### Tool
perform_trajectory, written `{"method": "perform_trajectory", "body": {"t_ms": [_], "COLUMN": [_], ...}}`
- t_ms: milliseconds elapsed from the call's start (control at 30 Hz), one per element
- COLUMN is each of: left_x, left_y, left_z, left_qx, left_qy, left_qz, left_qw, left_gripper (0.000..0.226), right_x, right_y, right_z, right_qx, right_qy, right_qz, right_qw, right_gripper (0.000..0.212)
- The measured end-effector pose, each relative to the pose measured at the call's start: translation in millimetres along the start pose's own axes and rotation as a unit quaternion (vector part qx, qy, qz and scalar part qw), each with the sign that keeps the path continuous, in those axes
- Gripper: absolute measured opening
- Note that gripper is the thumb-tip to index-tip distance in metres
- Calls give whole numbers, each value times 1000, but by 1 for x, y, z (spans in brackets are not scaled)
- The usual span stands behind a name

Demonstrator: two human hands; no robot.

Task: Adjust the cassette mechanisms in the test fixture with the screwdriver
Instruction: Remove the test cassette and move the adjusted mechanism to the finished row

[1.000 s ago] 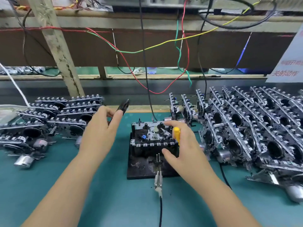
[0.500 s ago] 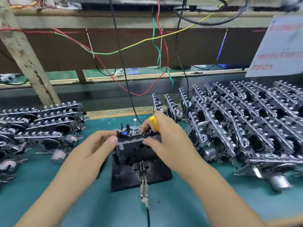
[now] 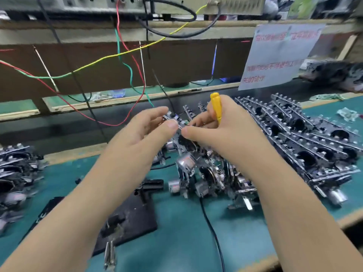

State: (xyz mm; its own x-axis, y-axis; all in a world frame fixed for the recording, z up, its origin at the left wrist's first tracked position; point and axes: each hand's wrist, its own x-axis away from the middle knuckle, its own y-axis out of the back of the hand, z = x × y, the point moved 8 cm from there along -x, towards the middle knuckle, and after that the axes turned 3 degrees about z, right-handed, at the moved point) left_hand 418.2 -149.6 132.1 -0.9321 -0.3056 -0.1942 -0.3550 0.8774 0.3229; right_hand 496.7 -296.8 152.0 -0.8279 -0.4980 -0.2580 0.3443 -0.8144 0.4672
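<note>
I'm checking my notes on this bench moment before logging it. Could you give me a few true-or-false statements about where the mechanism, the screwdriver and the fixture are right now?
1. Both hands hold a cassette mechanism up in the air. True: left hand and right hand pinch it between them.
2. The yellow screwdriver lies on the green mat. False: it is tucked in the right hand, handle pointing up.
3. The black test fixture has a mechanism seated in it. False: no mechanism is on it.
4. Rows of mechanisms stand to the right of the hands. True.
5. A printed sign hangs at upper right. True.
</note>
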Motion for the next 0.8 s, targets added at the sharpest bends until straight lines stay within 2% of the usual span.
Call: {"method": "perform_trajectory", "body": {"t_ms": [67,100,167,200,267,367,567,700,800], "left_x": [-37,-51,-68,-71,-80,-100,-107,-105,-102], "left_y": [-29,-46,-78,-90,-110,-147,-185,-184,-179], "left_z": [-3,-7,-22,-30,-34,-30,8,23,20], "left_qx": [-42,-29,77,123,157,190,286,303,315], "left_qy": [52,65,44,28,30,82,155,180,182], "left_qz": [42,72,114,130,150,182,182,167,160], "left_qw": [997,995,989,983,976,961,928,921,917], "left_gripper": [28,37,67,75,78,85,88,81,77], "right_x": [-5,-9,-18,-23,-31,-39,-38,-34,-32], "right_y": [26,40,71,85,110,131,119,97,90], "right_z": [-9,-13,-21,-25,-36,-61,-111,-117,-110], "right_qx": [20,36,82,109,170,240,287,322,347], "right_qy": [-7,-6,0,2,4,-1,-18,-8,-33], "right_qz": [-23,-41,-84,-105,-136,-164,-136,-116,-116], "right_qw": [1000,998,993,988,976,957,948,939,930], "right_gripper": [45,44,42,42,44,42,33,38,42]}}
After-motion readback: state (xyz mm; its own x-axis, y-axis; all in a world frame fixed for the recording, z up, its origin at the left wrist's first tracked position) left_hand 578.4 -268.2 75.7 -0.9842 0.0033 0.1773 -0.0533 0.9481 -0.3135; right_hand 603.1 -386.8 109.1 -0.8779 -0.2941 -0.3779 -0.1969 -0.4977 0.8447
